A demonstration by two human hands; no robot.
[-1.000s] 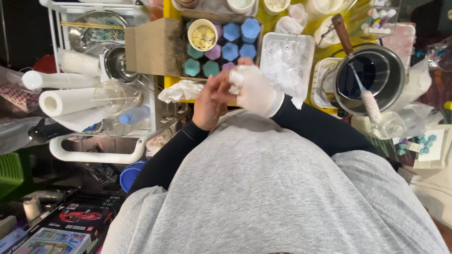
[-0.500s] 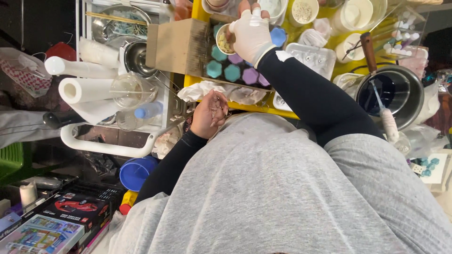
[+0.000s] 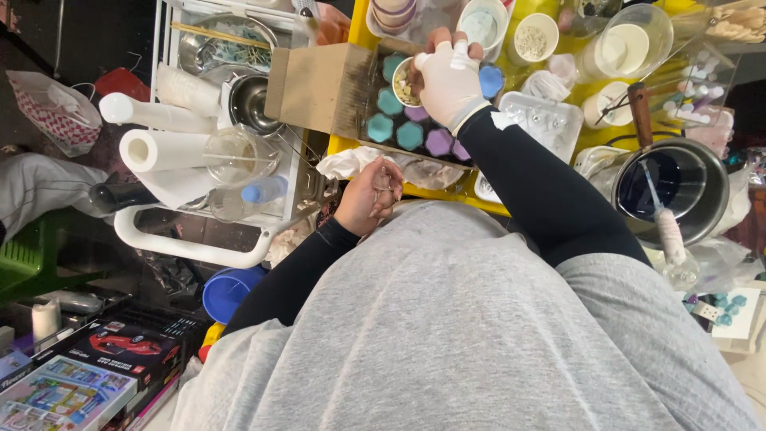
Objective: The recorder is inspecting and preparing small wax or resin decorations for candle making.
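1. The gloved right hand (image 3: 447, 80) reaches out over the tray of hexagon moulds (image 3: 415, 120); its fingers curl around a small white cup (image 3: 405, 82) of pale crumbs, which it holds just above the tray's far edge.
2. The bare left hand (image 3: 371, 195) stays close to the body at the near edge of the yellow counter (image 3: 359, 24), closed loosely around a small metal tool (image 3: 388, 187), perhaps tweezers; it is too small to tell surely.
3. The step in hand looks like adding crumbs from the cup to the moulds. The next move likely calls for a steady tilt over one cell, with the cup kept inside the tray's rim.
4. Counted: about four teal cells and two purple ones show, with others hidden under the right hand.
5. Two paper rolls (image 3: 152, 148) lie on the white rack (image 3: 191, 247) to the left.
6. One dark pot (image 3: 674, 187) stands to the right with a stick in it.
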